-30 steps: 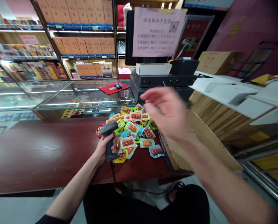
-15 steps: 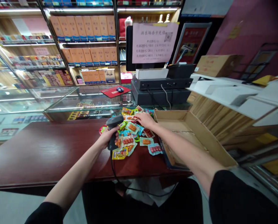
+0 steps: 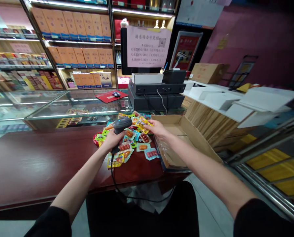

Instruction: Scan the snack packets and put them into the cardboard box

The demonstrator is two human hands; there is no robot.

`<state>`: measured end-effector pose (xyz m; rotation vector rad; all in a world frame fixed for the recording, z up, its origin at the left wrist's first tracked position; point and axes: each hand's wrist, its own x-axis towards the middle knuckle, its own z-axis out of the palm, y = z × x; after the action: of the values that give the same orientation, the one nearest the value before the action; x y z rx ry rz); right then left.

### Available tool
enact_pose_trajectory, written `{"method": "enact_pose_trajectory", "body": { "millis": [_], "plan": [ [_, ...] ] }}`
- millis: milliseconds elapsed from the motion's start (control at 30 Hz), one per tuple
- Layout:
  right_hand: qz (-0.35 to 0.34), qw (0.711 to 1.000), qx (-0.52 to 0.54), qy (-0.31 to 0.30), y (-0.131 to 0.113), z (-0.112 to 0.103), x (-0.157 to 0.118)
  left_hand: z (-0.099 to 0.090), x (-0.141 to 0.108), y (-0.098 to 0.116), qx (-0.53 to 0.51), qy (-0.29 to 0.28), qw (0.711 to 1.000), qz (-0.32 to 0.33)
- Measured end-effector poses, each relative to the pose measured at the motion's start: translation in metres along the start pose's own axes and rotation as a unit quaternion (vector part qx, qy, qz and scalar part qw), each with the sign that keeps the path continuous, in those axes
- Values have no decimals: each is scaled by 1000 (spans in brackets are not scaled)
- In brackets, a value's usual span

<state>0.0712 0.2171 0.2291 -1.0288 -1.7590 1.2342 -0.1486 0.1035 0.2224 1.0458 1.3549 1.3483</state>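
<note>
gripping scanner [image 3: 122,123] in left hand [image 3: 112,140], right hand [image 3: 158,129] pinching yellow packet [image 3: 141,123] with pile [image 3: 129,133] just beside its fingertips, best to hold packet flat toward scanner, thumb off print.

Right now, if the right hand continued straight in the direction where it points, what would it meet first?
Leading with the yellow packet it holds, the right hand would probably meet the scanner in the left hand first. Depth is unclear, though: it might pass behind the scanner, above the packet pile.
</note>
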Motion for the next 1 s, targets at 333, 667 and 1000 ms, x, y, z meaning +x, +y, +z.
{"method": "enact_pose_trajectory", "body": {
  "millis": [333,667,1000],
  "plan": [
    [-70,997,13,21,-6,18,-16,-2,-23,2,124,38,992,12],
    [-84,994,69,27,-19,51,-27,-15,-42,1,34,58,997,43],
    [-91,992,75,45,-16,52,-28,-5,-47,8,62,46,997,13]
  ]
}}
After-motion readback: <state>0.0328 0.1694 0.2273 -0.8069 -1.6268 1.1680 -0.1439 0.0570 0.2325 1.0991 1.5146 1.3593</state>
